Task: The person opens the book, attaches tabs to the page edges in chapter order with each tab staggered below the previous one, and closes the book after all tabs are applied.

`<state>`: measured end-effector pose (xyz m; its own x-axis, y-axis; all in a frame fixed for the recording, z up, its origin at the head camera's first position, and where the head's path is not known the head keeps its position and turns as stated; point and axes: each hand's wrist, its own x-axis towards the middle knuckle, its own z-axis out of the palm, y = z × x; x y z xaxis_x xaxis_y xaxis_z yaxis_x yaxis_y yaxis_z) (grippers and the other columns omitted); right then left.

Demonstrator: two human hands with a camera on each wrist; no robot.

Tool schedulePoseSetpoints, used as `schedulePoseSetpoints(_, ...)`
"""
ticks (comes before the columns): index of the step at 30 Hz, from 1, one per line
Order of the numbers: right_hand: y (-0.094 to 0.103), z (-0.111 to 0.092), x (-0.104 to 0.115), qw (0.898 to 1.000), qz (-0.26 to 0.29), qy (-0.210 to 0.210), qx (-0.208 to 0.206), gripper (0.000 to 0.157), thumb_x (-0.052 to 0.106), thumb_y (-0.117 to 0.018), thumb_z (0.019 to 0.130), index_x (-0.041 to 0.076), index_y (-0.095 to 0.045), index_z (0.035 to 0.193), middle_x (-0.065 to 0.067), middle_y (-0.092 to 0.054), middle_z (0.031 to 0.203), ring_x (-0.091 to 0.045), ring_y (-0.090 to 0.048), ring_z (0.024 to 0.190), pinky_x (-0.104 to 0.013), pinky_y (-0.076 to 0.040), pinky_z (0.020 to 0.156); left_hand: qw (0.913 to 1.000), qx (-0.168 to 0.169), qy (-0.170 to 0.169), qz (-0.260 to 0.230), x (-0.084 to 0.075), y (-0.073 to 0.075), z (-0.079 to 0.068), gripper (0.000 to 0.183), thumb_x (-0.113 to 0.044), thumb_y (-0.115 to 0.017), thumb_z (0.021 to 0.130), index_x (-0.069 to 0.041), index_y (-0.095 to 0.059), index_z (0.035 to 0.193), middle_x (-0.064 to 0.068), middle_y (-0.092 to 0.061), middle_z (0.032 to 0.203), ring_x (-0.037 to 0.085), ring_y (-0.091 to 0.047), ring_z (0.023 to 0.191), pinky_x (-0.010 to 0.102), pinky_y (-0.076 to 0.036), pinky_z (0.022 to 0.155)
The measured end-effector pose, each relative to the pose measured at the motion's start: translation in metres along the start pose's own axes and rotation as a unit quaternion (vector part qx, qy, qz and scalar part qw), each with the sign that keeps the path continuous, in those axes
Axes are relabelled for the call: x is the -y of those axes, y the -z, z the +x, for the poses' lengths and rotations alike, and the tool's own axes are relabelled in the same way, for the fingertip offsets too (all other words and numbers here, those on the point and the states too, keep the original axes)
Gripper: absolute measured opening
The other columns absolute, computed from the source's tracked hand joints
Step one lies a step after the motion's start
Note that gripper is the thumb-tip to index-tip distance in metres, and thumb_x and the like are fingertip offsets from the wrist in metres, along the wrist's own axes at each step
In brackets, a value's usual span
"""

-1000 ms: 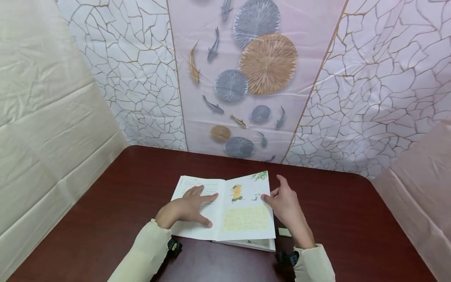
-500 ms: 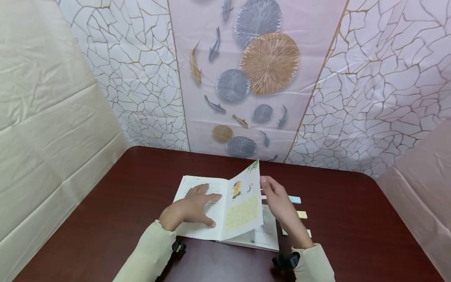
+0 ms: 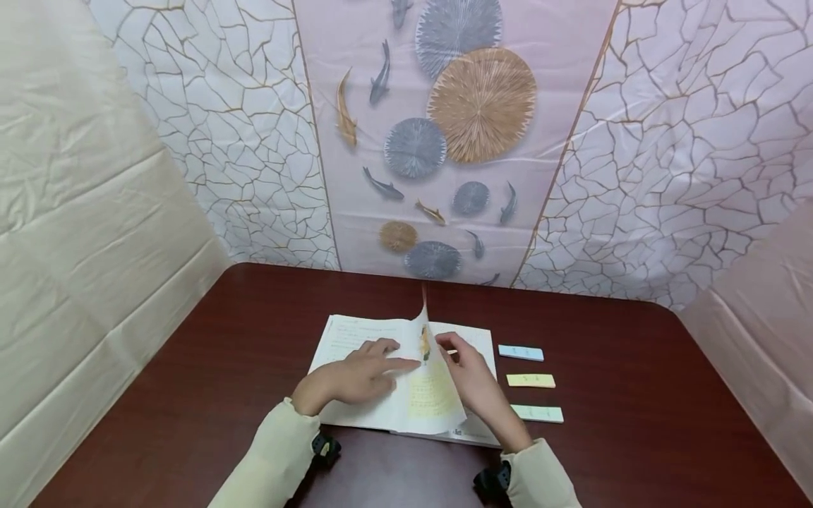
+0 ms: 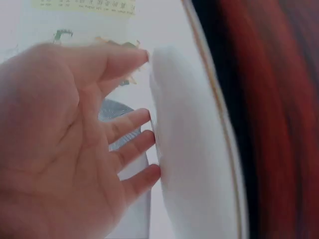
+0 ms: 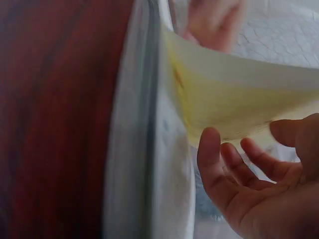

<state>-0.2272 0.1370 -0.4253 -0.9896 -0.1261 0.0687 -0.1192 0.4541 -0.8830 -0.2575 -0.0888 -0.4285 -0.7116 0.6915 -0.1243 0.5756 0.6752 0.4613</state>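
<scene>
An open book point(image 3: 478, 334) lies on the table, with one page point(image 3: 433, 398) standing up from the spine and curling left. That page bears a figure in yellow and a block of text on yellow. My left hand point(image 3: 360, 375) rests on the left-hand page, index finger stretched toward the lifted page. In the left wrist view its fingertips meet the white paper. My right hand point(image 3: 471, 372) is behind the lifted page, over the right-hand side of the book. Seen from the right wrist, the hand point(image 5: 259, 184) has loosely bent, spread fingers against the page's underside, thumb apart from them.
Right of the book lie a blue strip point(image 3: 521, 353), a yellow strip point(image 3: 531, 381) and a green strip point(image 3: 537, 413), one below another. The dark red table point(image 3: 635, 395) ends at a patterned cloth wall point(image 3: 438, 212) at the back.
My right hand has moved left, and the page has risen from nearly flat to upright and curled. The colored strips show fully now. My left index finger has shifted right toward the page.
</scene>
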Motion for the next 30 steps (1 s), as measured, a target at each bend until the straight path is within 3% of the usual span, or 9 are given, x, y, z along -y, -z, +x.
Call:
schedulePoseSetpoints(2,-0.006,-0.002,-0.001,1.0,-0.006,0.012,0.017,0.032,0.029,-0.051,0.105,0.015,-0.06,0.132,-0.008,-0.064,0.124,-0.023,-0.065,0.103,-0.034,-0.054,0.073,0.9982,-0.014,0.006,-0.058,0.005,0.002,0.002,0.042,-0.032,-0.037,0.108,-0.023,-0.052,0.146,0.016,-0.037,0.153,0.036,-0.033,0.139,0.056,-0.031,0.11)
schedulePoseSetpoints(4,-0.011,-0.005,-0.001,0.999,-0.013,0.028,0.04,0.037,0.034,-0.051,0.104,0.019,-0.056,0.138,-0.006,-0.061,0.132,-0.024,-0.064,0.11,-0.038,-0.055,0.078,0.9884,-0.031,0.024,-0.146,0.011,0.003,0.004,0.053,-0.044,-0.025,0.109,-0.017,-0.053,0.145,0.014,-0.04,0.153,0.034,-0.032,0.142,0.055,-0.028,0.113)
schedulePoseSetpoints(8,-0.017,-0.009,-0.001,0.993,-0.055,0.062,0.083,0.049,0.042,-0.052,0.103,0.023,-0.046,0.147,-0.002,-0.049,0.147,-0.028,-0.054,0.127,-0.047,-0.051,0.092,0.9381,-0.054,0.04,-0.34,0.022,0.005,0.004,0.071,-0.059,-0.008,0.104,-0.017,-0.031,0.156,0.007,-0.035,0.158,0.022,-0.03,0.144,0.048,-0.021,0.118)
schedulePoseSetpoints(11,-0.02,-0.011,-0.001,0.988,-0.08,0.071,0.112,0.056,0.044,-0.052,0.102,0.023,-0.039,0.152,-0.001,-0.041,0.154,-0.029,-0.043,0.138,-0.053,-0.043,0.103,0.9002,-0.063,0.041,-0.429,0.027,0.008,-0.001,0.079,-0.065,-0.002,0.1,-0.016,-0.014,0.16,0.016,-0.041,0.151,0.025,-0.05,0.129,0.048,-0.037,0.109)
schedulePoseSetpoints(15,-0.02,-0.014,0.001,0.98,-0.106,0.092,0.14,0.062,0.045,-0.053,0.101,0.02,-0.034,0.155,-0.002,-0.035,0.158,-0.026,-0.031,0.146,-0.054,-0.03,0.114,0.8673,-0.096,0.084,-0.481,0.028,0.02,-0.012,0.099,-0.077,-0.002,0.093,-0.004,-0.027,0.155,0.024,-0.055,0.133,0.028,-0.063,0.109,0.047,-0.049,0.096)
schedulePoseSetpoints(17,-0.02,-0.014,0.002,0.976,-0.119,0.11,0.145,0.064,0.045,-0.053,0.101,0.018,-0.034,0.155,-0.003,-0.034,0.159,-0.027,-0.029,0.147,-0.054,-0.027,0.115,0.8603,-0.118,0.11,-0.484,0.029,0.029,-0.016,0.103,-0.081,-0.007,0.091,-0.001,-0.039,0.148,0.021,-0.06,0.128,0.026,-0.063,0.109,0.044,-0.047,0.098)
schedulePoseSetpoints(21,-0.02,-0.014,0.003,0.968,-0.142,0.145,0.148,0.065,0.045,-0.054,0.1,0.016,-0.035,0.155,-0.006,-0.033,0.16,-0.031,-0.03,0.146,-0.053,-0.026,0.116,0.8644,-0.183,0.152,-0.443,0.032,0.046,-0.025,0.08,-0.069,-0.039,0.097,0.001,-0.06,0.129,0.015,-0.069,0.111,0.024,-0.069,0.096,0.041,-0.054,0.087)
schedulePoseSetpoints(24,-0.02,-0.014,0.002,0.963,-0.155,0.161,0.15,0.065,0.045,-0.054,0.1,0.014,-0.037,0.154,-0.009,-0.032,0.16,-0.034,-0.031,0.145,-0.054,-0.027,0.115,0.878,-0.213,0.194,-0.382,0.037,0.052,-0.032,0.049,-0.049,-0.064,0.094,-0.002,-0.072,0.106,0.006,-0.068,0.088,0.019,-0.066,0.078,0.038,-0.057,0.071)
schedulePoseSetpoints(30,-0.021,-0.014,0.0,0.955,-0.18,0.181,0.153,0.061,0.039,-0.059,0.099,0.01,-0.043,0.15,-0.013,-0.038,0.156,-0.037,-0.035,0.142,-0.054,-0.031,0.113,0.8957,-0.22,0.257,-0.289,0.05,0.055,-0.044,0.03,-0.035,-0.076,0.088,-0.009,-0.071,0.076,0.001,-0.051,0.061,0.02,-0.05,0.06,0.034,-0.046,0.057)
